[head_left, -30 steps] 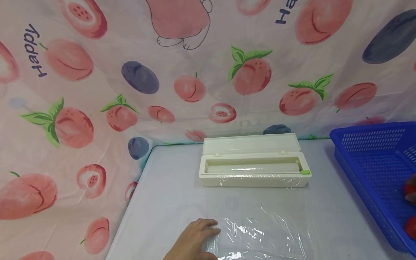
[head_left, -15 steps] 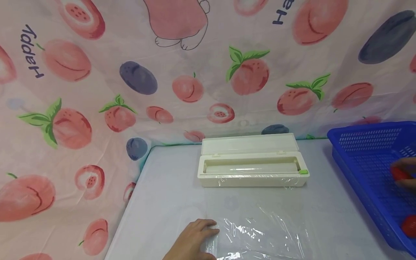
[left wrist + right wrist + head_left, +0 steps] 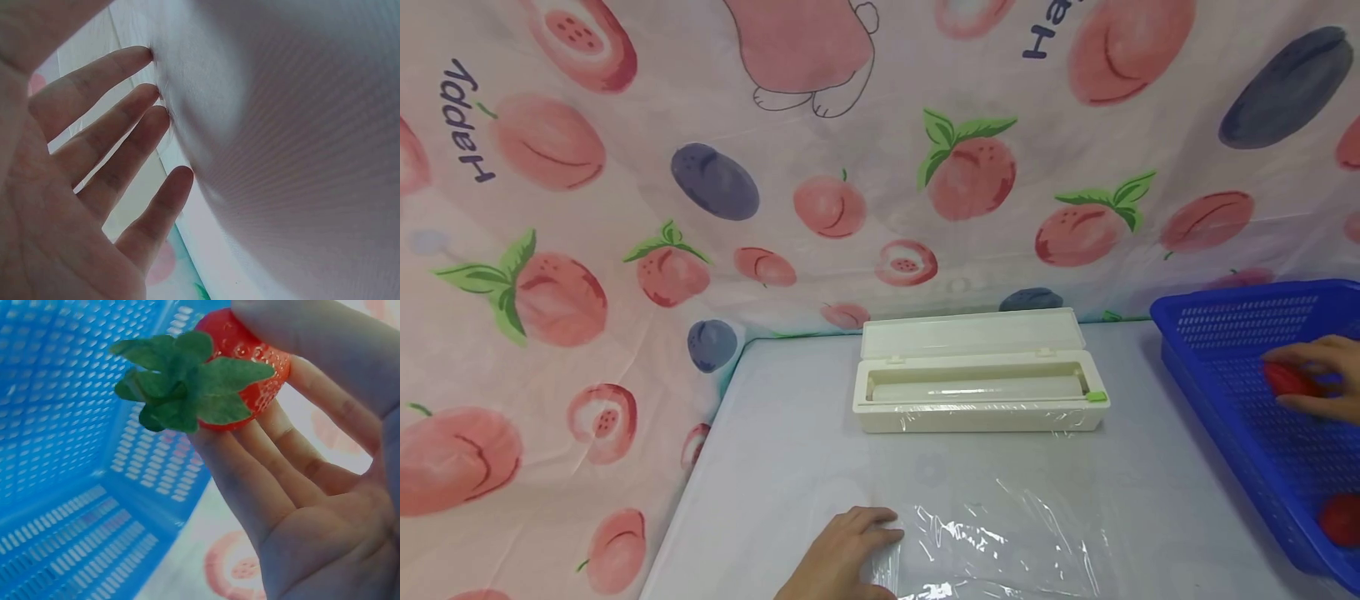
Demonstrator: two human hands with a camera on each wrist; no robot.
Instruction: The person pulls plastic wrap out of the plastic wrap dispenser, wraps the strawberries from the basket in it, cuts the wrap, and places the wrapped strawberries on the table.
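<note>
Your right hand (image 3: 1311, 379) pinches a red strawberry (image 3: 1285, 381) between thumb and fingers, over the blue basket (image 3: 1217, 367) at the table's right edge. In the right wrist view the grip sits on the berry's (image 3: 250, 369) red body with the green leaf cap (image 3: 184, 381) free, and the thumb lies over the top, so the hold looks thin; if you squeeze unevenly or clip the basket rim on the way out, the berry could slip and drop back among the holes or roll off the table (image 3: 790, 400). A second red fruit (image 3: 1341, 518) lies lower in the basket, near its front corner.

Your left hand (image 3: 842, 558) rests flat, fingers straight, on the left margin of the sheet of cling film (image 3: 1000, 542) spread near the table's front edge. The left wrist view shows only your relaxed fingertips (image 3: 140, 59) touching a pale surface. The film is already wrinkled; ease that hand off too soon and the sheet may curl or cling to itself, and a careless drag would bunch it further.

The strawberry is well apart from the film and from your left hand, across the table's right side. The cream film dispenser (image 3: 977, 392) stands open toward the back edge, between the two hands.
</note>
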